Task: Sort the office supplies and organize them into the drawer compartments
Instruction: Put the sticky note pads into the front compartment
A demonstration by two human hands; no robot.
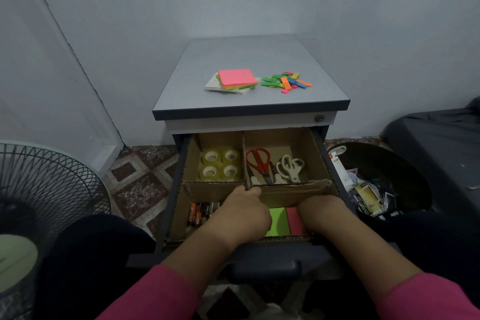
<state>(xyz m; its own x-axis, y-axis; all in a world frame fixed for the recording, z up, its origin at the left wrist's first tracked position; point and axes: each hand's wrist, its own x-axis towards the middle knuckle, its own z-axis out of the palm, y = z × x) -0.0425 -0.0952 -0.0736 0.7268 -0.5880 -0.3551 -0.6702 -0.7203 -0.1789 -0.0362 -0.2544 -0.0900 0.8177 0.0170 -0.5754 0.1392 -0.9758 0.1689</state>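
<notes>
Mid-sort, seating green pad (278, 221) and pink pad (294, 221) in drawer's (179, 184) front right compartment, left hand (244, 212) and right hand (322, 212) over them, grip hidden; next, probably fetching stack (233, 80) and flags (285, 81) from cabinet top (259, 60).

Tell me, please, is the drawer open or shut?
Open: the drawer is pulled out below the cabinet top, showing tape rolls, scissors and batteries in its cardboard compartments.

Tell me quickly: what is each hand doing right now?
Left hand: fingertips rest on the cardboard divider; grip cannot be told.
Right hand: over the pink sticky notes; fingers hidden, cannot be told.
</notes>
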